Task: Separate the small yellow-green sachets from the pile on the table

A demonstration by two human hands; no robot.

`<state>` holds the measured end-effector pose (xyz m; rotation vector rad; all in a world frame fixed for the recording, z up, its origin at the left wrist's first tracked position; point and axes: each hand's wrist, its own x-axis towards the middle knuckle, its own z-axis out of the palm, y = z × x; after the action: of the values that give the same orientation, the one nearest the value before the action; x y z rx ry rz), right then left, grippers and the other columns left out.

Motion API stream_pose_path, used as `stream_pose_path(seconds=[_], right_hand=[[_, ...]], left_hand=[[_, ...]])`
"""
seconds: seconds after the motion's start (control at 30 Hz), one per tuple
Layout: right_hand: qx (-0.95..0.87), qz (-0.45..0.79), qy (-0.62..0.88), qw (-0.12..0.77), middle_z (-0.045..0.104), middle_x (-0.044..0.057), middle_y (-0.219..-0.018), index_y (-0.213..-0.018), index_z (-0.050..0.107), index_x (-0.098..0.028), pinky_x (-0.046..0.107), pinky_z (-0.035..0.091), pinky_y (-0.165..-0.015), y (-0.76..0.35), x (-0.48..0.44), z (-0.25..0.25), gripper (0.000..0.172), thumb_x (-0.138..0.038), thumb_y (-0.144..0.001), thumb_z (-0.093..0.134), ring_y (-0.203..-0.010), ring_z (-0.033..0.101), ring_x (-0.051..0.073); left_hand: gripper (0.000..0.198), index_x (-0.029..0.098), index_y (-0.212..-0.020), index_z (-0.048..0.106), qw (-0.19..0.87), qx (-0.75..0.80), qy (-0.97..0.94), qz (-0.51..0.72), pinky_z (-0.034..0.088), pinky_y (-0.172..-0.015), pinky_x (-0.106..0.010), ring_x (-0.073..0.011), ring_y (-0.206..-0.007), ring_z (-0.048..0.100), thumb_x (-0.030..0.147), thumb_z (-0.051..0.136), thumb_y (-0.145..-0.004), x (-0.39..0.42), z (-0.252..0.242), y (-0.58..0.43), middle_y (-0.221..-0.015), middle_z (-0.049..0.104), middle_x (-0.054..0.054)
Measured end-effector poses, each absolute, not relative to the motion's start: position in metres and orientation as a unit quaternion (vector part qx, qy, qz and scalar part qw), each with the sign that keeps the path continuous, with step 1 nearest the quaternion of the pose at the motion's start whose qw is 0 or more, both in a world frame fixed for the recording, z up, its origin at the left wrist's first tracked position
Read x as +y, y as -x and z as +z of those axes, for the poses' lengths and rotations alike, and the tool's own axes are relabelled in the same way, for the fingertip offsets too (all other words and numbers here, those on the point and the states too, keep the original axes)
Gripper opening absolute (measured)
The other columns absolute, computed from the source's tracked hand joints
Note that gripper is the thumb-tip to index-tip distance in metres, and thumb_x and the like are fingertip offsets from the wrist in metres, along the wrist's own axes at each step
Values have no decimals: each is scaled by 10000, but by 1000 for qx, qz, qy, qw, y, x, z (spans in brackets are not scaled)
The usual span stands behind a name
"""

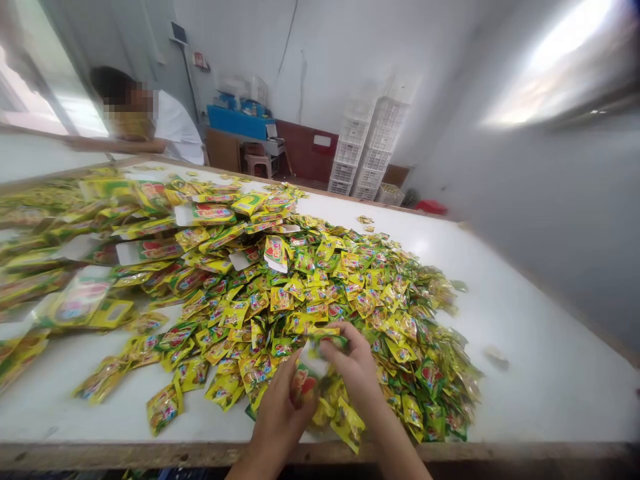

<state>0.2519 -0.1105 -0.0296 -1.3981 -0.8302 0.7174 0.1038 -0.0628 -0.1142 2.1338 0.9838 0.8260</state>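
My left hand is wrapped round a small carton with a white flap and a red and green print. Close beside it, my right hand pinches a yellow-green candy packet at the carton's upper end; whether the packet is partly inside I cannot tell. Both hands are just above the near edge of a large heap of shiny yellow and green packets. A few loose packets lie below the hands, near the table's front edge.
Flattened or open yellow cartons are piled at the left. The white table has a wooden rim. A person in a white top leans on the table at the far left. Stacked white crates and a blue desk stand behind.
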Motion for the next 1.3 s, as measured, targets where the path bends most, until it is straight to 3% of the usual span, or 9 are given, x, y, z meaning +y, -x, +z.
stream_pose_path(seconds=[0.2, 0.33, 0.5, 0.6, 0.73, 0.83, 1.03, 1.3], right_hand=[[-365, 312, 625, 616, 672, 14, -928, -998, 626, -206, 282, 484, -771, -240, -112, -54, 209, -217, -793, 663, -867, 618, 194], [-445, 274, 690, 501, 651, -10, -794, -850, 679, -196, 255, 442, -712, -244, -113, -55, 119, -139, -757, 629, -773, 584, 170], [-526, 222, 717, 400, 607, -13, -745, -721, 683, -188, 238, 401, -677, -248, -106, -54, 151, -54, -684, 623, -752, 561, 155], [-566, 229, 705, 360, 610, -7, -769, -673, 662, -183, 236, 400, -672, -251, -106, -47, 130, -53, -672, 666, -762, 568, 157], [-566, 305, 672, 368, 680, -19, -869, -992, 672, -239, 238, 432, -696, -255, -114, -33, 311, -89, -722, 700, -809, 616, 167], [-553, 316, 670, 381, 692, -19, -823, -955, 694, -240, 230, 439, -668, -254, -119, -34, 228, -107, -770, 694, -768, 630, 161], [-629, 227, 655, 352, 652, -6, -781, -812, 740, -227, 231, 424, -723, -250, -113, -42, 141, -122, -727, 780, -806, 604, 160], [-704, 205, 636, 241, 629, 14, -846, -810, 674, -193, 229, 411, -728, -240, -111, -20, 100, -115, -759, 709, -848, 587, 168]], left_hand=[[663, 180, -1373, 450, 324, 386, -797, 332, 492, -1001, -425, -283, -1196, 591, 256, 661, -749, -67, -121, -103, -1304, 609, -124], [649, 165, -1361, 470, 311, 409, -785, 346, 482, -1003, -453, -305, -1206, 577, 249, 657, -744, -72, -132, -103, -1312, 599, -142], [637, 188, -1347, 494, 324, 389, -778, 373, 471, -994, -447, -300, -1183, 579, 237, 677, -739, -77, -141, -103, -1282, 613, -128], [575, 188, -1265, 553, 391, 379, -752, 371, 487, -949, -423, -299, -1105, 613, 292, 724, -726, -76, -136, -100, -1200, 655, -115], [285, 209, -1043, 620, 580, 347, -665, 319, 523, -754, -321, -241, -855, 661, 366, 659, -808, -67, -118, -93, -934, 710, -37], [196, 195, -927, 634, 679, 292, -607, 291, 501, -772, -290, -227, -878, 639, 346, 678, -809, -59, -106, -86, -882, 699, -23], [260, 194, -1035, 669, 718, 279, -581, 263, 476, -837, -302, -234, -954, 607, 306, 706, -803, -54, -103, -77, -983, 704, -42], [210, 175, -899, 720, 719, 296, -567, 270, 487, -723, -273, -233, -837, 633, 334, 739, -763, -57, -106, -71, -829, 712, -37]])
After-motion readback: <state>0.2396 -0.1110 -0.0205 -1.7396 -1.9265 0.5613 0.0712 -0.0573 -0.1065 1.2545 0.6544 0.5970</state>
